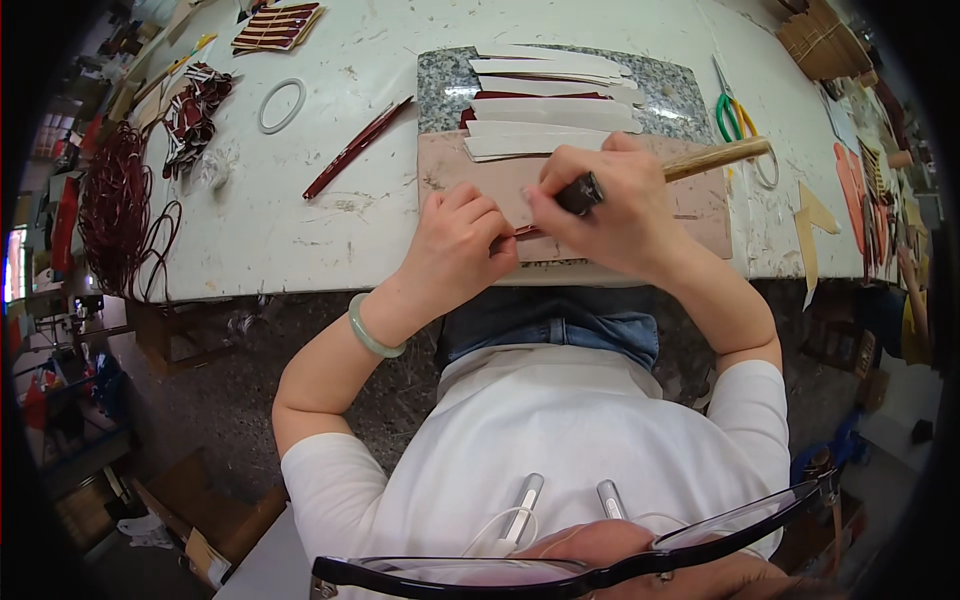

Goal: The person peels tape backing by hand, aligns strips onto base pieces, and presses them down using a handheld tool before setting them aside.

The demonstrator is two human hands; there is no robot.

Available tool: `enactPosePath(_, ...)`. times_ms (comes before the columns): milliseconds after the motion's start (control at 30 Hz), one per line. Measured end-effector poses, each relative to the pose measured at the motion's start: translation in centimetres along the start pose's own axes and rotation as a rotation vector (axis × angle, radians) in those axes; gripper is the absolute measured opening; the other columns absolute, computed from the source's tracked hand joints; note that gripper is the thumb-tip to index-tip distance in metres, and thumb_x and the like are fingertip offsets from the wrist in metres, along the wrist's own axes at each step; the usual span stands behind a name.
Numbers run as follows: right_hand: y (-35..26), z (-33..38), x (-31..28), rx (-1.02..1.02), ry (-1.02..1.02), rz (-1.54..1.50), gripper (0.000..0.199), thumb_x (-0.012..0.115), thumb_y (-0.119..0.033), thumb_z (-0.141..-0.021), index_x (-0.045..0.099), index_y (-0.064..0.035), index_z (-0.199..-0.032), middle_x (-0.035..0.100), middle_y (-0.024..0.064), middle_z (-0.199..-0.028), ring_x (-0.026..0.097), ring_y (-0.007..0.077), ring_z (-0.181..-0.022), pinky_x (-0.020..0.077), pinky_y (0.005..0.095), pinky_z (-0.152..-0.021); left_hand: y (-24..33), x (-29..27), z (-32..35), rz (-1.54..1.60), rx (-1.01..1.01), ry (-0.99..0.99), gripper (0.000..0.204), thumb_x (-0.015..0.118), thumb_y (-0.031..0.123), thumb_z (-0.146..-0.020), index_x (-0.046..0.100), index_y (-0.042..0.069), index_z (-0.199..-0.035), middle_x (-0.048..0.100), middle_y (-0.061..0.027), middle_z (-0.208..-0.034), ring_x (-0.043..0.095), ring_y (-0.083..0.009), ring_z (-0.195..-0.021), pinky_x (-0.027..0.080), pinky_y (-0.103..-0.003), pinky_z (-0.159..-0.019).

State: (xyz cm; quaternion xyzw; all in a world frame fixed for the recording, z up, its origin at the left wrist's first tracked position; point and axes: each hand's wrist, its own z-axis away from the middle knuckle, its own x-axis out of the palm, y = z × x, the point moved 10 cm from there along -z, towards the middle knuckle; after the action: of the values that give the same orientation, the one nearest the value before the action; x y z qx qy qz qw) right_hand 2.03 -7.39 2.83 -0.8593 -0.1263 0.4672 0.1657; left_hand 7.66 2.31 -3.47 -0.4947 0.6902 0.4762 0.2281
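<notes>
My right hand (pixel 625 205) is closed around a hammer (pixel 715 158) close to its head; the wooden handle sticks out to the right. The dark hammer head (pixel 578 194) sits low between my thumb and fingers, above the pinkish board (pixel 455 165). My left hand (pixel 462 240), curled shut at the board's near edge, pinches a narrow dark red strip (pixel 526 231). The strip runs from my left fingertips toward my right hand, where part of it is hidden. Just beyond my hands, white-backed dark red strips (pixel 545 110) lie stacked across a speckled stone slab (pixel 445 80).
Left on the white table (pixel 330 240) lie a dark red strip (pixel 357 148), a pale ring (pixel 282 106), a bundle of dark red cords (pixel 115 205) and bunched strips (pixel 195 115). Green-and-yellow-handled scissors (pixel 735 115) and orange-handled tools (pixel 850 190) are at right.
</notes>
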Motion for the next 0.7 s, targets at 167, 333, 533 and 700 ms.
enactPosePath(167,-0.1,-0.2,1.4,-0.002,-0.034,-0.102,0.022,0.079,-0.017,-0.077,0.058,-0.0168,-0.071,0.063,-0.0050,-0.063,0.058,0.0155,-0.051,0.0399,0.0315,-0.061,-0.1,-1.1,1.0,-0.017,-0.017,0.007,0.017,0.074,0.007,-0.068,0.063,0.011,-0.079,0.061,0.0008,-0.080,0.058,-0.0203,-0.086,0.041,-0.037,-0.076)
enactPosePath(333,-2.2,-1.1,2.1,-0.040,0.008,-0.214,0.022,0.079,-0.017,-0.077,0.058,-0.0169,-0.071,0.059,-0.0050,-0.058,0.055,0.0186,-0.047,0.0399,0.0326,-0.060,-0.5,-1.1,1.5,-0.078,-0.040,-0.015,0.022,0.076,0.005,-0.068,0.065,0.011,-0.086,0.064,0.0025,-0.082,0.060,-0.0190,-0.087,0.043,-0.036,-0.076)
enactPosePath(533,-1.8,-1.4,2.3,-0.037,-0.054,-0.051,0.021,0.079,-0.017,-0.077,0.058,-0.0169,-0.073,0.061,-0.0038,-0.061,0.055,0.0190,-0.050,0.0395,0.0329,-0.062,-1.2,-1.9,2.5,-0.038,-0.081,-0.042,0.018,0.076,0.005,-0.068,0.067,0.010,-0.084,0.064,0.0027,-0.082,0.060,-0.0193,-0.087,0.043,-0.036,-0.076)
enactPosePath(700,-2.5,-1.8,3.3,-0.063,-0.047,-0.159,0.023,0.079,-0.017,-0.077,0.057,-0.0167,-0.070,0.062,-0.0052,-0.061,0.054,0.0183,-0.049,0.0387,0.0319,-0.062,-1.9,-2.9,3.3,0.033,-0.115,0.005,0.015,0.077,0.002,-0.066,0.067,0.008,-0.077,0.064,0.0003,-0.079,0.060,-0.0205,-0.083,0.044,-0.035,-0.074)
